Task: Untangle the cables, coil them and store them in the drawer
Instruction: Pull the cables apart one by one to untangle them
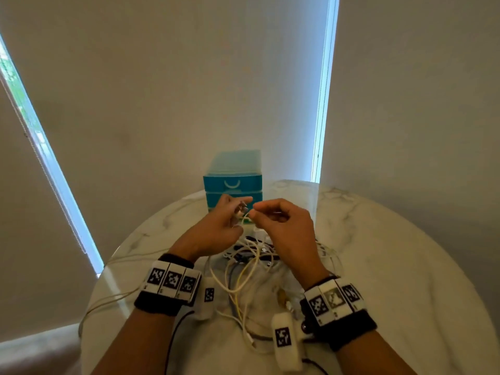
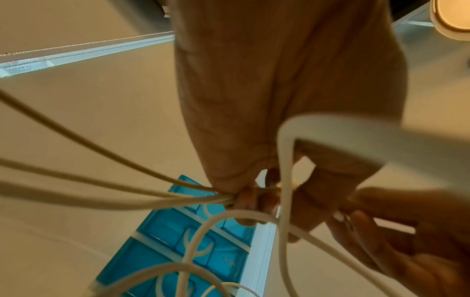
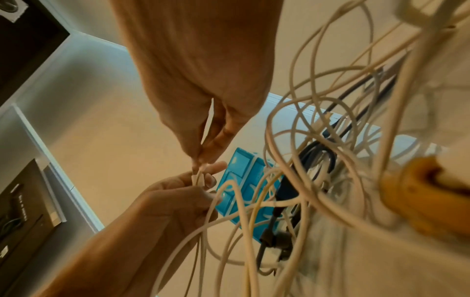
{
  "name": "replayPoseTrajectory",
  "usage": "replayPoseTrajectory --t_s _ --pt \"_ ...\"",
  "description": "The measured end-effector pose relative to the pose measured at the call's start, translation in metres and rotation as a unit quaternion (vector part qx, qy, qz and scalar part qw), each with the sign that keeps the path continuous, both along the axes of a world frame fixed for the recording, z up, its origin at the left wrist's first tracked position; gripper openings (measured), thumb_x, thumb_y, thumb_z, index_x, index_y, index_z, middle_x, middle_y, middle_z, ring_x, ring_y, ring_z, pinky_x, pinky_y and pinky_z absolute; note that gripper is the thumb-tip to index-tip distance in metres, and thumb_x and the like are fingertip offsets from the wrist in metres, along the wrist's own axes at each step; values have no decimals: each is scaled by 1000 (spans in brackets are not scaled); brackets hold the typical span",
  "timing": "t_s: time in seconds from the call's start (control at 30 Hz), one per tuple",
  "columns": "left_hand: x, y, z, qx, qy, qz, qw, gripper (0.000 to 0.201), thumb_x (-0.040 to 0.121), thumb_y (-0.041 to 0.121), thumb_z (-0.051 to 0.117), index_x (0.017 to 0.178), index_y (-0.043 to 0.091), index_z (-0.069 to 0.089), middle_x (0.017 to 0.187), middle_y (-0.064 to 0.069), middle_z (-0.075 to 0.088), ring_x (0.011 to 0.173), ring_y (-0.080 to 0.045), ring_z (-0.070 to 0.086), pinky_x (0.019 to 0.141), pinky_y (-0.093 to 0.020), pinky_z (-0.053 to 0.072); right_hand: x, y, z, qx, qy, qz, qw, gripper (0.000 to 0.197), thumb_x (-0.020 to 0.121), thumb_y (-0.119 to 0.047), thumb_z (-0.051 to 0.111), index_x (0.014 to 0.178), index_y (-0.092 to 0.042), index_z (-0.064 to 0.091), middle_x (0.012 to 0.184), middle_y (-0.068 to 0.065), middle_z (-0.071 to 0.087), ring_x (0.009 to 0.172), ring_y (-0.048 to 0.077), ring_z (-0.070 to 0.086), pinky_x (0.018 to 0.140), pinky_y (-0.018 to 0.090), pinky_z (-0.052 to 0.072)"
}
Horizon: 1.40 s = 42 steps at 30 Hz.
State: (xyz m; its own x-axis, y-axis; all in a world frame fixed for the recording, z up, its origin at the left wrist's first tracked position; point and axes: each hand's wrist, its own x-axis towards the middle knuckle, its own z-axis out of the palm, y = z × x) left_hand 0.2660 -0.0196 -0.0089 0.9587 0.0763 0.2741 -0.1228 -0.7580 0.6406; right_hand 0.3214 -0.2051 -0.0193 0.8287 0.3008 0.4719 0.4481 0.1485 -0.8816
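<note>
A tangle of white, cream and black cables (image 1: 251, 255) lies on the round marble table (image 1: 392, 266) under my raised hands. My left hand (image 1: 238, 212) grips a bunch of white cable strands (image 2: 178, 197) between curled fingers. Facing it, my right hand (image 1: 257, 212) pinches a white cable (image 3: 201, 172) between thumb and forefinger, the two hands almost touching. Loops hang down from both hands into the pile (image 3: 305, 160). The blue plastic drawer unit (image 1: 233, 181) stands just behind the hands, and its drawers look closed.
A yellow-tipped plug (image 3: 419, 191) hangs close to the right wrist camera. Long white cables (image 1: 121, 296) trail over the table's left edge. Pale roller blinds with a bead chain (image 1: 54, 190) hang behind the table, and window strips show between them.
</note>
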Motion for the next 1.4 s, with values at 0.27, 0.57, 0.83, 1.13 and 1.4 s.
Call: replayPoseTrajectory --t_s 0.27,0.57,0.83,1.13,1.4 --pt "0 -13 8 -218 13 -22 976 52 94 38 44 142 36 65 86 3 51 75 -9 45 80 -32 41 6 -6 2 33 75 -12 997 12 95 -31 80 102 -22 78 94 -6 81 90 9 78 83 29 65" --pt "0 -9 3 -200 -31 22 979 37 112 35 41 139 30 65 89 16 55 76 4 54 85 -28 43 -7 -7 12 69 82 115 988 24 90 -20 85 113 -14 80 104 3 82 100 18 80 89 30 65" --pt "-2 -9 7 -235 -16 7 972 33 106 32 44 114 19 73 77 4 57 75 -14 49 73 -33 40 -2 -8 6 24 32 38 998 18 88 -17 88 104 -16 80 97 -4 83 92 11 80 82 25 64" --pt "-12 1 14 -201 48 -23 978 28 114 19 40 113 0 59 95 -18 73 81 -34 73 82 -47 59 0 -7 4 -129 -104 45 985 12 87 -14 87 96 -21 82 90 -13 80 89 -2 75 80 9 55" --pt "-10 -15 16 -227 83 -30 970 27 116 32 38 107 15 58 76 8 48 64 -7 37 57 -21 34 1 -8 6 -58 -133 -67 987 27 78 -32 94 94 -24 74 89 -12 75 85 1 73 73 13 58"
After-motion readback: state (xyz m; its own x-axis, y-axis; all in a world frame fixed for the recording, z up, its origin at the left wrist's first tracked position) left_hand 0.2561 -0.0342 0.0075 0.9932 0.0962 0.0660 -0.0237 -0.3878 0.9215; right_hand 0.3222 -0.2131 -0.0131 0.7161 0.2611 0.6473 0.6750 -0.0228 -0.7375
